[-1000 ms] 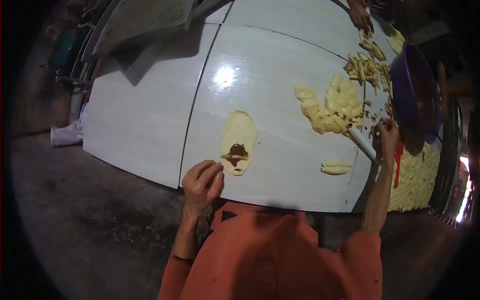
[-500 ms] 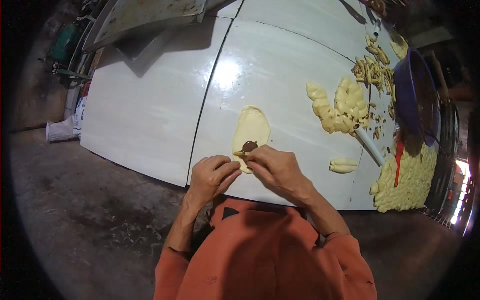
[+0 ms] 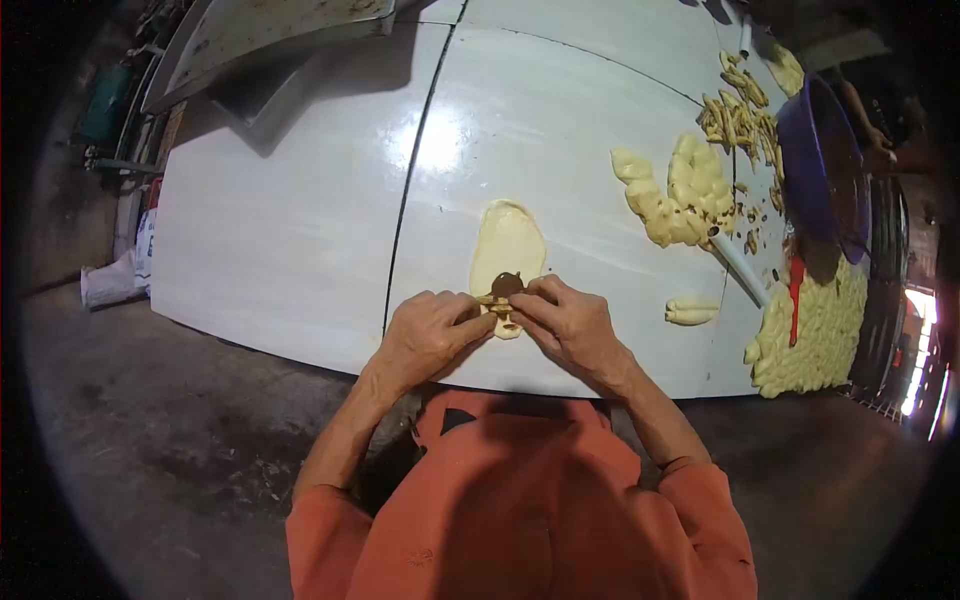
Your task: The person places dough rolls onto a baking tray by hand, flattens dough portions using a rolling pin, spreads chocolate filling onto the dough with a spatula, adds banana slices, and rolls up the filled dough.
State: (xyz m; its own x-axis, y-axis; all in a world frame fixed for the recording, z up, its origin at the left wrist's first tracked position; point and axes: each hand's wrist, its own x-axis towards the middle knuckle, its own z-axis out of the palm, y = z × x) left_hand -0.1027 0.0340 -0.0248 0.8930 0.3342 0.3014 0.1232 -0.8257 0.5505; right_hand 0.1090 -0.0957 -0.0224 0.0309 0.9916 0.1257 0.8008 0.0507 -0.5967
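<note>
White tabletop [image 3: 290,220] bears flattened dough [image 3: 507,240] near its front edge; left hand [image 3: 432,330] and right hand [image 3: 572,325] pinch filling strips [image 3: 499,307] over it, beside brown paste [image 3: 507,284]. Light, even pressure seems advisable.

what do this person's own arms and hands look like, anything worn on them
The left hand and right hand are bare, with no gloves or wristbands visible. The forearms are uncovered below loose orange-red sleeves ending around the elbows.
</note>
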